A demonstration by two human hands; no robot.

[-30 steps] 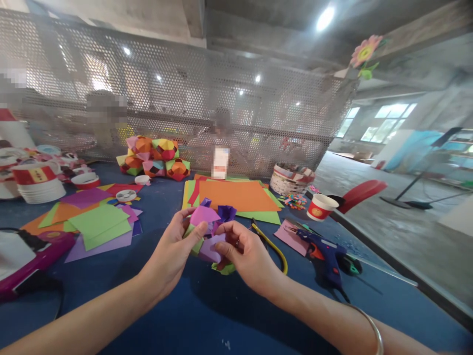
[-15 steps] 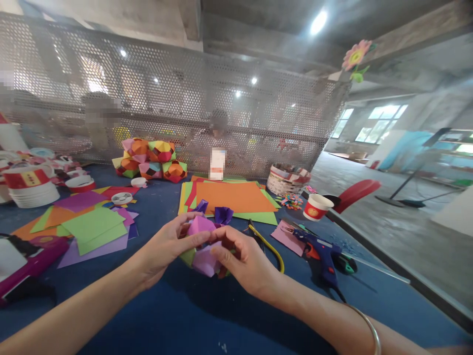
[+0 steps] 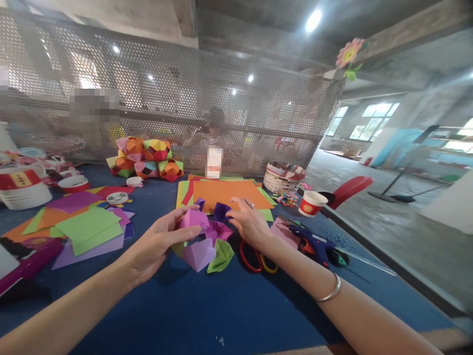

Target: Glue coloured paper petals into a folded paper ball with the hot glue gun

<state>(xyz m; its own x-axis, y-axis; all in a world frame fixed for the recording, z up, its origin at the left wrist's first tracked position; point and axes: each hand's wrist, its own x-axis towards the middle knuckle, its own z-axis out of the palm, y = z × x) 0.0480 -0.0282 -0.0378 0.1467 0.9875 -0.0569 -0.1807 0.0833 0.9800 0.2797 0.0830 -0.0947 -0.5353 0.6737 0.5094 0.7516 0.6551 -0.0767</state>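
Observation:
My left hand is closed on a folded paper model in pink, lilac and green, its thumb lying across the pink part. A magenta folded flap and a green one stick out on the model's right side. My right hand is off the model, palm down with fingers apart over the edge of the paper stack. Its fingertips are beside a dark purple folded paper piece; whether they touch it I cannot tell. Scissors with red and yellow handles lie partly hidden under my right wrist.
A stack of coloured sheets lies ahead. Folded paper balls stand at the back left, with loose paper squares nearer. To the right are a blue glue gun, a paper cup and a woven basket. A perforated screen stands behind.
My right hand has let go of the paper model and moved forward and right to the dark purple piece. My left hand keeps its hold. The scissors' red handle has come into view.

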